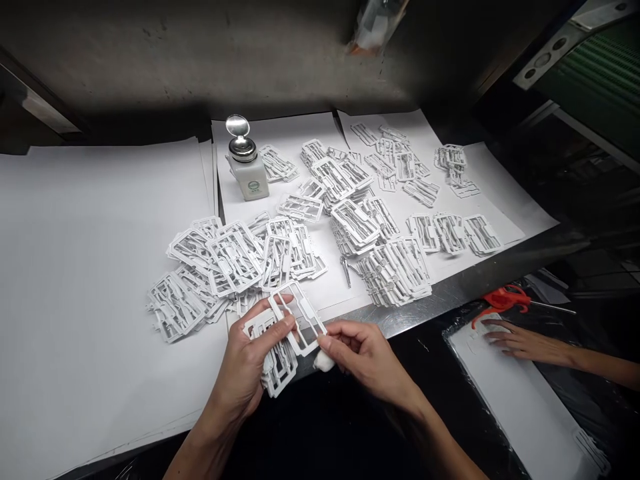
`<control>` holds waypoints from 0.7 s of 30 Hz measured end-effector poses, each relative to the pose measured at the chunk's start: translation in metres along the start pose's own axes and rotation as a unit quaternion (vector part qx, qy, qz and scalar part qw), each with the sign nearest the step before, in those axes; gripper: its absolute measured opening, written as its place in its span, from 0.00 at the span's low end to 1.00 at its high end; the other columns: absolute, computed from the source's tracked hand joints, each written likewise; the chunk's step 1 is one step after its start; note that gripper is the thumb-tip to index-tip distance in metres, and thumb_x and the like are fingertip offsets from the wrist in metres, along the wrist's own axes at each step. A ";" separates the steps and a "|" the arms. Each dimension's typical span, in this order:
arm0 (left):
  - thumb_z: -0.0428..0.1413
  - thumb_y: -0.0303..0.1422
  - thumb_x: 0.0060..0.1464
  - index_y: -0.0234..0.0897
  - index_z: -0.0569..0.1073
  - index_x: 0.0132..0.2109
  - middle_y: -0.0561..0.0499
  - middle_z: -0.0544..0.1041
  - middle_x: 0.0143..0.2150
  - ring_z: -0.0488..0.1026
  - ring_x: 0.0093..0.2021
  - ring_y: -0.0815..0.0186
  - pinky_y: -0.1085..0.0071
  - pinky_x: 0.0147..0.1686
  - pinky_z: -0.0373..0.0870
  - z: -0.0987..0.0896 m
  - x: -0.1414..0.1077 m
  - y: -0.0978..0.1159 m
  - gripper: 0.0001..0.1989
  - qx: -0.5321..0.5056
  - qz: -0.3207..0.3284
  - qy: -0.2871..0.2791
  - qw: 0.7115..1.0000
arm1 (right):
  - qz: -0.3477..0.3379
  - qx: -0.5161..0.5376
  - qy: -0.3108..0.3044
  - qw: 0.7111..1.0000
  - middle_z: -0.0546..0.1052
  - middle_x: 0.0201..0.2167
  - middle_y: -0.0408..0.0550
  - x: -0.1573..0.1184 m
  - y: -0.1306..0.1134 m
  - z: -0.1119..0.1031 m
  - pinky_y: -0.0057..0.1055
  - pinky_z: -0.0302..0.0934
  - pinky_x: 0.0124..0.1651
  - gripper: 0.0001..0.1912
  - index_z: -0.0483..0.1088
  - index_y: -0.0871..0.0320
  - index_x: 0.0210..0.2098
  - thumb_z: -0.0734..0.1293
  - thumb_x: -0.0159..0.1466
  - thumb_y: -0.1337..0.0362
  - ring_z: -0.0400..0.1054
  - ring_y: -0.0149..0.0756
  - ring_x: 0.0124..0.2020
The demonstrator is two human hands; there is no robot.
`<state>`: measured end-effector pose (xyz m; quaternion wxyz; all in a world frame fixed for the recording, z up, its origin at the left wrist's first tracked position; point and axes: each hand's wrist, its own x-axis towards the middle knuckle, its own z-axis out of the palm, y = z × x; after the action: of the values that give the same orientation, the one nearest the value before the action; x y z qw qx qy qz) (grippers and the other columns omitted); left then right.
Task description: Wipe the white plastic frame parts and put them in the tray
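Near the table's front edge, my left hand [244, 363] is closed around a stack of thin white cut-out frames [280, 370]. Its thumb presses on a single white frame [306, 319], which sits tilted above the stack. My right hand [364, 353] pinches that frame's lower right corner between thumb and finger. A white wad [324, 361], looking like cotton, pokes out below the right fingertips. Just beyond my hands lies a loose heap of similar white frames [235, 257]. Fingers hide part of the held stack.
A dispenser bottle [254, 179] with its metal lid raised stands at the back. Stacked frames [395, 270] and tweezers [346, 272] lie right of centre on white paper [100, 267]. At right, another person's hand [520, 343] rests on a white sheet [525, 407] near a red air gun [506, 300].
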<state>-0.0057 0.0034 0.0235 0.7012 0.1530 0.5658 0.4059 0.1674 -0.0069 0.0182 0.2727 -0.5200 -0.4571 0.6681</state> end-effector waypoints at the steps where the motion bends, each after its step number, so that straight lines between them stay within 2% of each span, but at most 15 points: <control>1: 0.62 0.35 0.44 0.36 0.71 0.51 0.51 0.74 0.26 0.71 0.26 0.67 0.72 0.28 0.69 0.000 0.000 0.000 0.25 -0.003 -0.001 -0.002 1.000 | 0.002 0.012 0.001 1.000 0.63 0.20 0.40 0.001 0.000 0.002 0.22 0.49 0.22 0.15 0.71 0.62 0.31 0.64 0.62 0.55 0.54 0.24 0.21; 3: 0.61 0.36 0.46 0.37 0.71 0.52 0.50 0.75 0.29 0.72 0.27 0.67 0.72 0.30 0.69 0.001 0.000 0.000 0.24 -0.015 0.004 -0.001 1.000 | -0.005 0.014 0.013 1.000 0.61 0.19 0.39 0.002 0.000 0.002 0.22 0.47 0.21 0.15 0.69 0.62 0.29 0.64 0.62 0.55 0.51 0.23 0.20; 5: 0.60 0.39 0.47 0.38 0.72 0.51 0.49 0.76 0.33 0.73 0.30 0.66 0.72 0.32 0.69 0.001 0.000 0.000 0.23 -0.032 0.023 0.024 0.999 | -0.025 -0.025 0.029 0.999 0.60 0.19 0.39 0.000 -0.003 -0.001 0.23 0.48 0.21 0.15 0.69 0.61 0.29 0.63 0.63 0.56 0.51 0.24 0.20; 7: 0.59 0.42 0.48 0.37 0.73 0.49 0.48 0.77 0.36 0.74 0.32 0.65 0.71 0.35 0.70 0.001 0.002 0.000 0.22 -0.041 0.029 0.048 0.998 | -0.073 -0.121 0.051 0.989 0.62 0.20 0.40 -0.003 -0.008 -0.005 0.24 0.50 0.23 0.13 0.68 0.61 0.29 0.62 0.64 0.58 0.54 0.26 0.21; 8: 0.58 0.43 0.48 0.37 0.73 0.48 0.47 0.77 0.37 0.74 0.33 0.64 0.70 0.36 0.70 0.002 0.002 0.000 0.22 -0.041 0.027 0.052 0.997 | -0.108 -0.187 0.061 0.974 0.63 0.20 0.41 -0.006 -0.012 -0.006 0.25 0.50 0.24 0.12 0.68 0.60 0.29 0.61 0.65 0.60 0.55 0.26 0.21; 10: 0.57 0.44 0.49 0.36 0.72 0.48 0.46 0.78 0.37 0.75 0.33 0.63 0.68 0.36 0.70 0.002 0.003 -0.002 0.22 -0.036 0.023 0.038 0.998 | -0.186 -0.332 0.064 0.923 0.64 0.22 0.42 -0.011 -0.019 -0.006 0.27 0.51 0.25 0.11 0.68 0.60 0.28 0.60 0.65 0.64 0.56 0.28 0.22; 12: 0.57 0.42 0.50 0.36 0.71 0.49 0.46 0.78 0.37 0.75 0.34 0.63 0.67 0.37 0.70 0.003 0.002 -0.004 0.21 -0.041 0.032 0.012 0.999 | -0.250 -0.461 0.036 0.850 0.64 0.22 0.43 -0.015 -0.026 -0.001 0.28 0.50 0.24 0.11 0.67 0.60 0.27 0.59 0.65 0.67 0.56 0.29 0.22; 14: 0.59 0.38 0.49 0.36 0.70 0.49 0.47 0.78 0.37 0.75 0.37 0.62 0.67 0.40 0.70 0.004 0.001 -0.006 0.20 -0.056 0.041 -0.012 0.997 | -0.285 -0.546 -0.007 0.788 0.65 0.22 0.44 -0.018 -0.033 0.006 0.29 0.48 0.23 0.12 0.67 0.60 0.26 0.58 0.65 0.69 0.56 0.30 0.21; 15: 0.59 0.36 0.49 0.36 0.70 0.49 0.46 0.78 0.37 0.75 0.39 0.61 0.67 0.41 0.70 0.004 0.000 -0.006 0.19 -0.067 0.039 -0.021 0.997 | -0.290 -0.565 -0.029 0.772 0.66 0.22 0.44 -0.019 -0.036 0.008 0.30 0.48 0.22 0.12 0.67 0.59 0.26 0.58 0.65 0.69 0.56 0.30 0.21; 16: 0.58 0.35 0.50 0.35 0.70 0.48 0.46 0.78 0.38 0.75 0.40 0.61 0.66 0.42 0.70 0.004 -0.001 -0.007 0.18 -0.082 0.031 -0.026 0.996 | -0.288 -0.565 -0.052 0.771 0.67 0.23 0.45 -0.020 -0.038 0.010 0.29 0.48 0.21 0.11 0.68 0.59 0.27 0.59 0.65 0.68 0.57 0.30 0.20; 17: 0.57 0.36 0.51 0.34 0.71 0.48 0.45 0.78 0.38 0.75 0.40 0.60 0.66 0.41 0.71 0.003 -0.001 -0.007 0.17 -0.102 0.017 -0.029 0.994 | -0.282 -0.547 -0.072 0.785 0.68 0.24 0.45 -0.020 -0.040 0.009 0.28 0.50 0.21 0.10 0.68 0.59 0.29 0.59 0.66 0.66 0.58 0.30 0.21; 19: 0.54 0.37 0.52 0.34 0.72 0.48 0.44 0.79 0.39 0.76 0.38 0.60 0.65 0.39 0.72 0.000 -0.002 -0.006 0.17 -0.150 -0.021 -0.037 0.988 | -0.272 -0.463 -0.089 0.839 0.70 0.27 0.45 -0.019 -0.043 0.004 0.26 0.56 0.24 0.08 0.70 0.58 0.34 0.61 0.66 0.64 0.62 0.30 0.24; 21: 0.52 0.37 0.53 0.34 0.72 0.49 0.45 0.79 0.37 0.76 0.34 0.62 0.67 0.34 0.74 -0.004 -0.002 -0.006 0.18 -0.188 -0.048 -0.047 0.980 | -0.270 -0.359 -0.039 0.892 0.73 0.29 0.45 -0.015 -0.044 -0.006 0.26 0.62 0.30 0.06 0.70 0.58 0.37 0.64 0.64 0.63 0.66 0.30 0.28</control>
<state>-0.0071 -0.0023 0.0197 0.7621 0.0100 0.4521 0.4634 0.1726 0.0015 0.0635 0.2194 -0.4124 -0.7990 0.3787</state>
